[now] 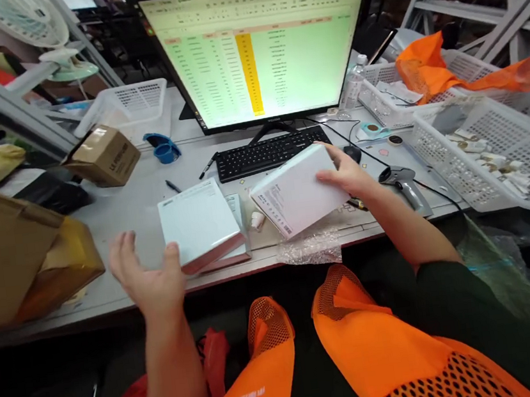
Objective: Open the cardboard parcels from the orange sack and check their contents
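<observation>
My right hand (346,172) grips a flat white box (294,198) by its right end, thumb on the upper face. The box is tilted above the desk, with printed text and a barcode on its near left part. To the left, a similar white box (197,219) lies partly over another pale box (238,227), most of which is hidden. My left hand (151,270) is beside that upper box, fingers spread, the thumb close to its lower left corner; whether it touches I cannot tell. A small white roll-like piece (257,220) sits between the boxes.
Behind are a keyboard (269,155) and a monitor (267,56) showing a spreadsheet. A barcode scanner (403,185) and white baskets (487,165) stand right. Cardboard boxes (103,157) stand left. Bubble wrap (312,248) hangs over the front edge.
</observation>
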Demonstrator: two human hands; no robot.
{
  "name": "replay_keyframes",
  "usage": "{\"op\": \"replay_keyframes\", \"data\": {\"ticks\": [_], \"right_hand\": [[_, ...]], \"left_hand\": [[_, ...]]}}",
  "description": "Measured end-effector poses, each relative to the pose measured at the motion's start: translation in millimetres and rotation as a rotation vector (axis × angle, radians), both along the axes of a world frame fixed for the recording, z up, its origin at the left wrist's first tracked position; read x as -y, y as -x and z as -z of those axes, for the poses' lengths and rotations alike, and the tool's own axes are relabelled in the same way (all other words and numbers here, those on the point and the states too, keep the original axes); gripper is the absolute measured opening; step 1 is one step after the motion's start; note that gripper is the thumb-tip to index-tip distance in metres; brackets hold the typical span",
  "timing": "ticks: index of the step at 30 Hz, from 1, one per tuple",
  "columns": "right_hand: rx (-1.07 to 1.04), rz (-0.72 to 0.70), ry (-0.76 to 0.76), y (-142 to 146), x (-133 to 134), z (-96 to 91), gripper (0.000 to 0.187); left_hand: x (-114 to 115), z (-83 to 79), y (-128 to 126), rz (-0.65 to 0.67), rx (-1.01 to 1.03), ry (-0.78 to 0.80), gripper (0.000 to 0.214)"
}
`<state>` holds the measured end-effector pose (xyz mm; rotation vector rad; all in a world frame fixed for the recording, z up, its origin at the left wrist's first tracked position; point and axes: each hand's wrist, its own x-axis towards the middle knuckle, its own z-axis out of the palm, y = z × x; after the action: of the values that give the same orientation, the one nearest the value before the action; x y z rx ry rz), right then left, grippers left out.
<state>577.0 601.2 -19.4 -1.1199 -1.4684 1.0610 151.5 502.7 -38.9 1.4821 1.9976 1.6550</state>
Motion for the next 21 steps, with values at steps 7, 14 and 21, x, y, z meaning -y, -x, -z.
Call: {"op": "replay_keyframes", "data": {"ticks": [7,14,21], "right_hand": [[-0.162,0.008,0.060,9,54,-2.7,0.103],[-0.189,0.037,0.075,-4,58,19.4,0.098],[-0.174,0.020,0.061,1,62,30.2,0.090]], "left_hand": [[6,-14.4,-112,0.875,0.442,0.197,0.116],[7,-8.4,-116,1.000,0.531,0.225,0.117],[15,2.7,-122,0.981,0.425,0.234,0.119]]}}
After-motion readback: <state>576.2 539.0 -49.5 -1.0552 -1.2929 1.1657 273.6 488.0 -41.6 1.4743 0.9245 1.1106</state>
